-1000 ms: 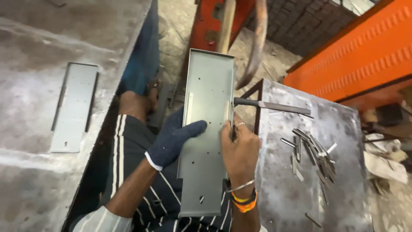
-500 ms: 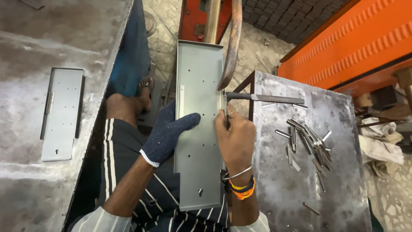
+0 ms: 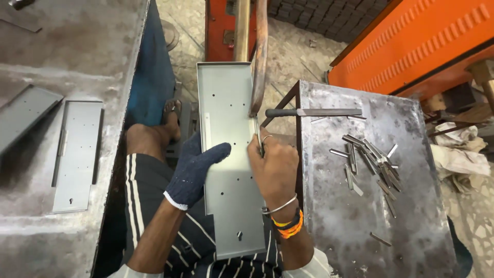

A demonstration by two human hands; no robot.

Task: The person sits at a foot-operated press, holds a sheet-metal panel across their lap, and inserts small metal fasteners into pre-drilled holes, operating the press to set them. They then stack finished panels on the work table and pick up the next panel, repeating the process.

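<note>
View: one head-worn camera, the only view, so no second view shares any part of the scene.
Position: above the seated person's lap, looking steeply down.
Facing: forward and downward, away from the person's body, towards the orange machine housing (image 3: 411,46) at the top of the frame.
Nearness: close; the dark-blue gloved left hand (image 3: 198,167) and the bare right hand (image 3: 272,167) fill the centre over the long grey perforated sheet-metal panel (image 3: 231,154).
Left edge: worn grey metal workbench (image 3: 46,51).
Right side: scuffed steel side table (image 3: 360,216).
</note>
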